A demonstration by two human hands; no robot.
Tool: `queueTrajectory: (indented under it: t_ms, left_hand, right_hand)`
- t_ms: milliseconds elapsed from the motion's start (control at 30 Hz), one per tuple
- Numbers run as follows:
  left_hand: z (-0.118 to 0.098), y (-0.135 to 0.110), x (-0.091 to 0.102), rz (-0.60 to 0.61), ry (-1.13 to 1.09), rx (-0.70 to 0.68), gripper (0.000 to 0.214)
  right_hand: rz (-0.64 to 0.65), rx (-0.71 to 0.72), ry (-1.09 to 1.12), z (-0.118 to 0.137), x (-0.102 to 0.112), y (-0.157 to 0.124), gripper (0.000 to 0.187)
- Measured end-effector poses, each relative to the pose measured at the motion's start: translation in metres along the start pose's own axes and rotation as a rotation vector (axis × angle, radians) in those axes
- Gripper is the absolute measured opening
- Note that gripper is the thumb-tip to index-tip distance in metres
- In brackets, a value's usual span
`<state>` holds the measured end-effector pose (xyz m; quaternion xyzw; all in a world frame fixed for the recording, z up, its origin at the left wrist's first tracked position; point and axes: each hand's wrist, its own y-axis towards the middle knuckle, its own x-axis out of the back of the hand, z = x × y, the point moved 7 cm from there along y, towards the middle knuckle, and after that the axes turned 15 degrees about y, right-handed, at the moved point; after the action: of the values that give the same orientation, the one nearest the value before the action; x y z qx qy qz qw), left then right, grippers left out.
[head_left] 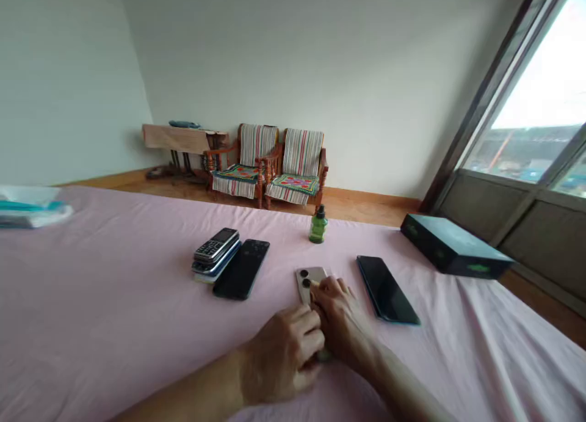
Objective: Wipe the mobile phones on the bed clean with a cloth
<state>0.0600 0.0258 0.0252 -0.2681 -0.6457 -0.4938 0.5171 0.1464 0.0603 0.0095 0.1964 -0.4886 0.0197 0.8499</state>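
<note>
A light-coloured smartphone (pixel 302 280) lies on the pink cloth, back up, its dark round camera lenses at the far end. My right hand (pixel 339 315) rests over it with the fingers bent down, hiding much of its back. A small yellowish bit shows at those fingertips, too blurred to name. Against it, at the near left part of the phone, my left hand (pixel 288 352) is closed with fingers curled in; whatever is inside is hidden. A dark smartphone (pixel 388 291) lies to the right of my hands.
Left of the hands are a black phone (pixel 242 269) and a stack of phones topped by a keypad phone (pixel 217 245). A green spray bottle (pixel 318 226) stands beyond. A black box (pixel 453 245) sits far right, a white-and-teal packet (pixel 32 208) far left.
</note>
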Motion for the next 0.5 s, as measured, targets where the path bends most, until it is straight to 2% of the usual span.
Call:
queueTrajectory:
  t_ms: [233,500]
  left_hand:
    - [0.003,0.002,0.003,0.005,-0.019,0.020,0.023]
    - [0.008,0.000,0.000,0.009,-0.105,0.010,0.018]
  right_hand:
    - [0.002,-0.059,-0.125,-0.002,0.000,0.007,0.016]
    - [0.007,-0.094,-0.143,-0.013,-0.003,0.032,0.022]
